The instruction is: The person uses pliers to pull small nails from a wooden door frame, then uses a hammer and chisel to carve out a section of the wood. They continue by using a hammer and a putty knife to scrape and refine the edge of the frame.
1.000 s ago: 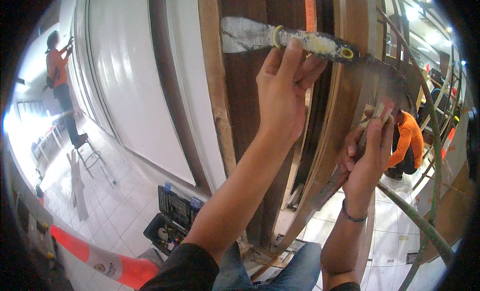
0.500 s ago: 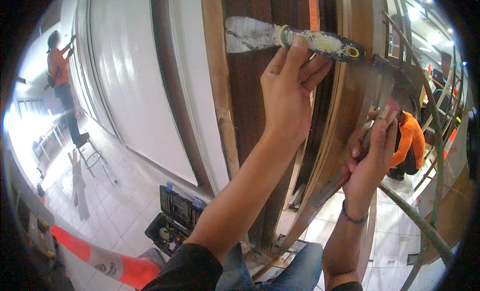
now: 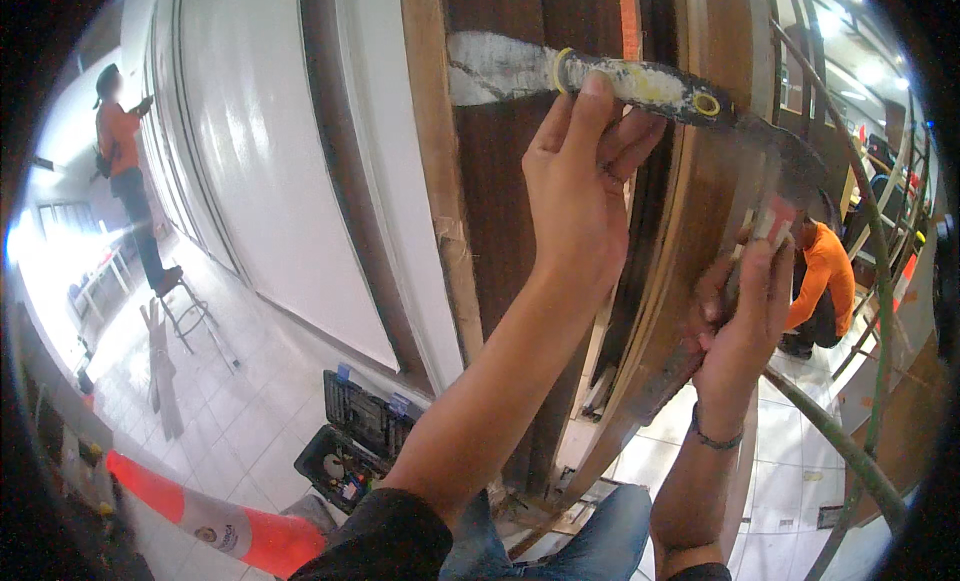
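Observation:
My left hand (image 3: pixel 585 171) is closed around a putty knife (image 3: pixel 640 79), its thumb on the worn black-and-yellow handle. The knife lies nearly level, and its whitish, smeared blade points left, with the tip at the edge of a wooden strip (image 3: pixel 432 131) beside a dark brown panel (image 3: pixel 500 211). My right hand (image 3: pixel 740 301) is closed around the handle of a hammer (image 3: pixel 672 379). Its dark curved head, blurred, is close to the butt of the knife handle; whether they touch I cannot tell.
An open black toolbox (image 3: pixel 345 461) and an orange-and-white traffic cone (image 3: pixel 215 516) are at lower left. One person in orange (image 3: pixel 125 146) stands on a stool (image 3: pixel 185 316) at far left; another (image 3: pixel 825 281) crouches beyond my right hand. Metal poles (image 3: pixel 840 441) cross the right side.
The hammer in my right hand has shifted slightly, with its handle's lower end now more visible. My left hand and the putty knife stay almost in place. The person on the stool has lowered their arms slightly.

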`<state>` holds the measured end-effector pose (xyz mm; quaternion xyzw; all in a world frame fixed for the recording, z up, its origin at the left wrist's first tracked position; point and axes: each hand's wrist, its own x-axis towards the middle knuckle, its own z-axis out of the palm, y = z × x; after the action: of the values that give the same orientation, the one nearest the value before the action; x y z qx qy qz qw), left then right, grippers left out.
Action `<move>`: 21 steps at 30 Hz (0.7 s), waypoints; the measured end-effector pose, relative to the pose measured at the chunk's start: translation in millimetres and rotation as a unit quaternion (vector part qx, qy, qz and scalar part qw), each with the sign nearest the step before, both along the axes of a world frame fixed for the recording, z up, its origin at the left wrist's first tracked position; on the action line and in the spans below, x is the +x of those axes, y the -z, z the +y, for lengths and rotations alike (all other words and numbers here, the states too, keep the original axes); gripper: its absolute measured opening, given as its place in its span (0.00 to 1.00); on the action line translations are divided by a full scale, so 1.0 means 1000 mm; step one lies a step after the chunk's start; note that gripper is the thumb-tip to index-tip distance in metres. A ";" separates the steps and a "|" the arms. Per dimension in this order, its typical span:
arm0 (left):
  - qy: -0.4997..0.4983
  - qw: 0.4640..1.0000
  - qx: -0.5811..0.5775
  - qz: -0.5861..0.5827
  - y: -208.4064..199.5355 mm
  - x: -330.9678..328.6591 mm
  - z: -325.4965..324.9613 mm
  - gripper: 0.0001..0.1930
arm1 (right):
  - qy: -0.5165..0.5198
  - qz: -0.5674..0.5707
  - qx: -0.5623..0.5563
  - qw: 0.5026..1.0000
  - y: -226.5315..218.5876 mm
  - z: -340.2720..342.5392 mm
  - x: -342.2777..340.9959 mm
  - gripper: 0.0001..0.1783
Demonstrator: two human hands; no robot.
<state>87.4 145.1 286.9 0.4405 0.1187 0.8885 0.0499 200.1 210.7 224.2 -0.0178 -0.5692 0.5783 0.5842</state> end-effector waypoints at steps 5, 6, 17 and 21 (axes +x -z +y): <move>0.012 1.000 0.009 -0.006 0.000 0.000 0.003 0.10 | -0.047 0.177 -0.076 0.980 -0.001 -0.003 0.004 0.18; 0.010 1.000 0.006 -0.009 0.001 -0.001 0.001 0.10 | -0.036 0.091 -0.043 0.994 -0.002 -0.003 0.002 0.18; 0.021 1.000 0.011 -0.013 0.002 -0.003 0.001 0.10 | -0.050 0.080 -0.046 0.994 0.002 -0.001 0.006 0.17; 0.019 0.999 0.000 -0.032 0.003 -0.005 0.000 0.09 | -0.005 0.013 -0.007 1.000 0.000 -0.011 -0.003 0.22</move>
<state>82.7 145.0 283.4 0.4144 0.1084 0.9009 0.0705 197.2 199.9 224.5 -0.0119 -0.5576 0.5852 0.5887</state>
